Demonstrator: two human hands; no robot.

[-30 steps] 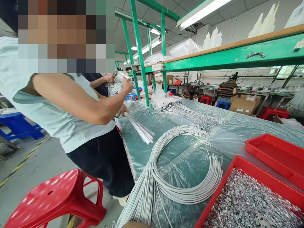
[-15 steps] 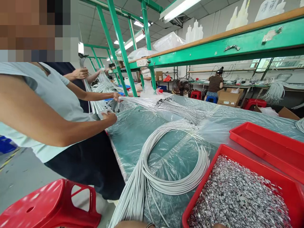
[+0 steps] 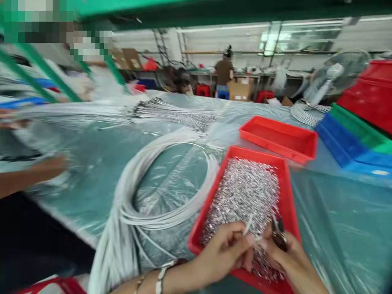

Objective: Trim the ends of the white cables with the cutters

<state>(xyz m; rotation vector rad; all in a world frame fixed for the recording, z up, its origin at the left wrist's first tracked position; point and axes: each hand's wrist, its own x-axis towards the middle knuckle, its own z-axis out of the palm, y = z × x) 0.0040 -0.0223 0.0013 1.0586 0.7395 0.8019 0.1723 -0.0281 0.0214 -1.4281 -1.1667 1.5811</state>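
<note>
In the head view, lower right, my left hand (image 3: 226, 251) pinches one white cable end (image 3: 248, 225), my right hand (image 3: 284, 255) curls round one metal tool (image 3: 279, 237); the cable end sits between them, above the nearer of two red trays (image 3: 289, 196).

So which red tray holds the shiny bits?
The nearer red tray, below the left hand and right hand: silvery pieces lie inside. The farther red tray shows none.
</note>
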